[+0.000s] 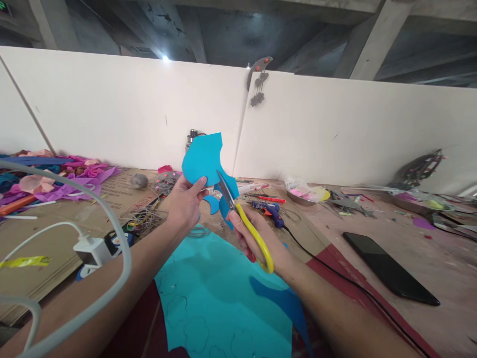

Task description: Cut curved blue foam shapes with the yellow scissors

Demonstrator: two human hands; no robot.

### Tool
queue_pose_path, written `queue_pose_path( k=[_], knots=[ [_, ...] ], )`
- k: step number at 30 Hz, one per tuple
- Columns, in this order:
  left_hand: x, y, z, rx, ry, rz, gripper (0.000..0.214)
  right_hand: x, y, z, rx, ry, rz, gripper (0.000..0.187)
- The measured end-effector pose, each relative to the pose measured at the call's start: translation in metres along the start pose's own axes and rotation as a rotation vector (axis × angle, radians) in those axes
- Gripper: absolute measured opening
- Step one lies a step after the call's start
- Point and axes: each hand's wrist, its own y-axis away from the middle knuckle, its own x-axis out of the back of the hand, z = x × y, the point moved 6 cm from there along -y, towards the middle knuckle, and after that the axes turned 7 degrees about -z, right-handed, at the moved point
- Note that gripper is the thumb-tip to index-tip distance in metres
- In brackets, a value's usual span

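Note:
My left hand (185, 201) pinches a piece of blue paper (203, 156) by its lower edge, thumb in front. Wrapped round the handles of yellow-handled scissors (257, 241), my right hand (246, 228) holds them pointing up and to the left. The metal blades meet the blue paper at its right side, where a cut strip hangs down. Below both hands lies a large turquoise sheet (223, 278) with curved outlines drawn on it. A darker blue scrap (279, 296) rests on its right side, and a small blue offcut (212, 204) lies behind my left hand.
A blue glue gun (274, 214) with a black cord lies beyond my right hand. To the right is a black phone (387, 266). A white charger (93, 251) and a looping white cable (124, 238) are at left. Colourful crepe scraps (70, 176) pile up at far left.

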Motion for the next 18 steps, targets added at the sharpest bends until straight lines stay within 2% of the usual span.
queue_pose_path(
  k=[6, 18],
  knots=[
    [-0.0048, 0.0069, -0.0001, -0.028, -0.030, -0.002, 0.038, 0.0007, -0.0006, 0.0021, 0.014, -0.051, 0.022, 0.045],
    [-0.0073, 0.0091, 0.0012, 0.010, -0.057, -0.002, 0.031, 0.0013, 0.0004, 0.0017, 0.033, -0.042, 0.017, 0.044]
  ],
)
